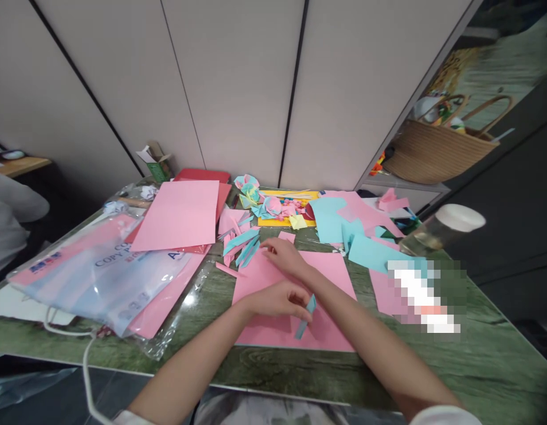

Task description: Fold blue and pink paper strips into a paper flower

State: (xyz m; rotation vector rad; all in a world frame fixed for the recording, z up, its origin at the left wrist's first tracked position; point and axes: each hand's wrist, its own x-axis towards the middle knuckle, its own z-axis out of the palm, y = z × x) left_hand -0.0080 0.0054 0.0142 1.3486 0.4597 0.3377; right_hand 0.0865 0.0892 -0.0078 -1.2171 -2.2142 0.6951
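My left hand (pixel 280 300) pinches a folded blue paper strip (pixel 301 328) between thumb and fingertips, above a pink paper sheet (pixel 331 277) lying flat before me. Crossing over beyond it, my right hand (pixel 283 255) stretches toward a small heap of blue paper strips (pixel 247 248). Its fingers are slightly bent and apart, and I see nothing held in them. Whether the fingertips touch the strips is unclear. Some pink strips (pixel 229 269) lie at the left edge of the sheet.
Left are a plastic copy-paper bag (pixel 109 265) and a stacked pink sheet (pixel 180 215). Folded paper flowers (pixel 247 189) and a yellow tray (pixel 273 223) of small pieces stand behind. Blue sheets (pixel 329 221) and a white-lidded jar (pixel 433 233) are right. A cord (pixel 87 366) hangs at the front.
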